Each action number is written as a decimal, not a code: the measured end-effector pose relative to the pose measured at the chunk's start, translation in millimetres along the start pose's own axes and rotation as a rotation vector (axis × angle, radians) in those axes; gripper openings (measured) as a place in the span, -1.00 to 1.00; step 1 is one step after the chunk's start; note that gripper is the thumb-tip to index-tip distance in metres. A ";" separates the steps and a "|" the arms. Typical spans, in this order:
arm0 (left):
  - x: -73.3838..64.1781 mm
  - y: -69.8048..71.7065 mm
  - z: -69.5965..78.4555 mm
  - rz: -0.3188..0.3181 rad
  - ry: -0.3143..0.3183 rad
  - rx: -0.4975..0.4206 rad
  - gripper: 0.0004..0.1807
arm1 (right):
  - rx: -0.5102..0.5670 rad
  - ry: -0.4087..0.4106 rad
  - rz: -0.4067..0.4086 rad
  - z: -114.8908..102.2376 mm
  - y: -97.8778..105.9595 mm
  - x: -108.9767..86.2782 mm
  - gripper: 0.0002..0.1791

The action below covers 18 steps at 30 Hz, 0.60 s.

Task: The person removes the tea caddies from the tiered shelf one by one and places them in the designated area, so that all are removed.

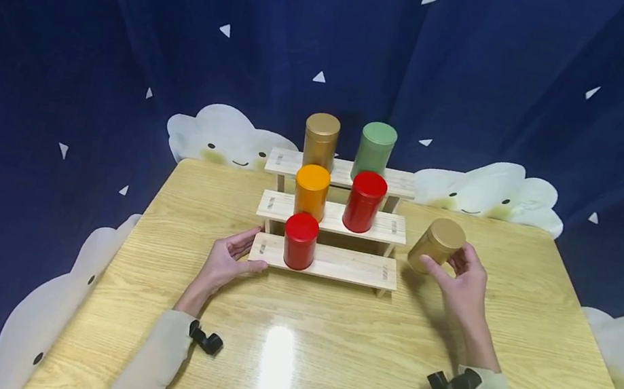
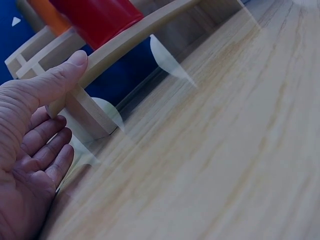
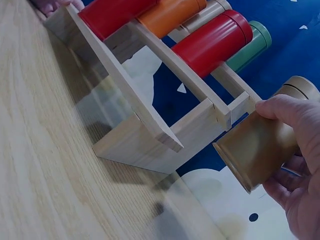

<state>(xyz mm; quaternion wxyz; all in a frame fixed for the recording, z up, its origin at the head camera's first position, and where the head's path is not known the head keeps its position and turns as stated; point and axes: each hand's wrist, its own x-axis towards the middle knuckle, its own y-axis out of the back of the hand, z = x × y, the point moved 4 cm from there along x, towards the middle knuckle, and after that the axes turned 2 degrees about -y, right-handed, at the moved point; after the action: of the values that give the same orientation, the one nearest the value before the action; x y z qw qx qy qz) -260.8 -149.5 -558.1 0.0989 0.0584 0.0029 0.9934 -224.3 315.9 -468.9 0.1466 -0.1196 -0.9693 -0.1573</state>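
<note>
My right hand (image 1: 466, 288) grips a gold canister (image 1: 437, 246), tilted, just right of the wooden three-step rack (image 1: 346, 266). In the right wrist view the thumb lies along one side of the canister (image 3: 260, 145) and the fingers wrap the other. At the rack's left end, my left hand (image 1: 223, 262) holds the lowest step, thumb on its front edge (image 2: 95, 70) and fingers around the end. A red canister (image 1: 300, 242) stands on that step, left of centre. The middle step bears an orange canister (image 1: 311, 193) and another red canister (image 1: 364, 202).
On the top step stand another gold canister (image 1: 321, 139) and a green canister (image 1: 375, 151). The rack sits toward the back of a light wooden table (image 1: 367, 383). Behind it hangs a dark blue curtain (image 1: 315, 30) with white triangles and clouds.
</note>
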 end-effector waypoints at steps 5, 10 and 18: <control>-1.4 -0.2 0.4 -0.001 -0.005 -0.004 -0.09 | -0.010 -0.010 0.013 6.6 1.4 8.0 -0.28; -0.9 -0.5 0.3 -0.008 -0.018 -0.008 -0.09 | -0.025 -0.029 0.042 15.2 1.5 17.3 -0.30; -0.4 0.9 -2.0 -0.007 -0.020 -0.001 -0.11 | 0.022 -0.094 0.080 36.1 0.0 31.4 -0.30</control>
<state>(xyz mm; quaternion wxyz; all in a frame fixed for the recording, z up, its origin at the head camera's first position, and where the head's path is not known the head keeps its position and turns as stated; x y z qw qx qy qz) -260.8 -150.5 -560.1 0.1023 0.0681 0.0016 0.9924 -262.4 334.0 -491.6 0.1085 -0.1638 -0.9712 -0.1347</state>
